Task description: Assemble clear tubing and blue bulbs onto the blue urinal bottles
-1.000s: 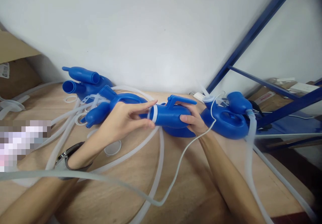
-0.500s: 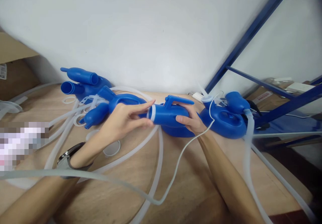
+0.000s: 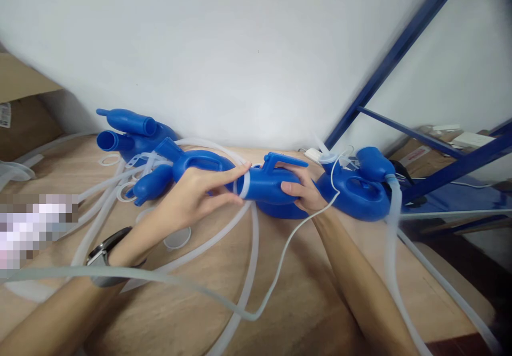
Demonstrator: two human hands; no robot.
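A blue plastic bottle with a handle (image 3: 268, 185) lies sideways in the air at the centre, its mouth toward the left. My right hand (image 3: 306, 188) is wrapped round its right end, thumb in front. Around the bottle's neck sits a translucent white ring (image 3: 245, 185). My left hand (image 3: 204, 190) pinches at the mouth end, thumb and fingers at the top and bottom of the ring. Behind and below the held bottle, another blue body (image 3: 282, 210) shows in part.
Blue bottles (image 3: 204, 161) lie at the left with white rings and clear tubes (image 3: 252, 254). Another blue bottle (image 3: 360, 198) with a tube is at the right, beside a blue metal frame (image 3: 392, 52). A white cable (image 3: 294, 233) crosses in front. A cardboard box (image 3: 30, 121) stands far left.
The white ring has moved slightly right, from the rim further onto the neck. My left hand's fingertips have shifted a little to the right with it. My right hand keeps its hold.
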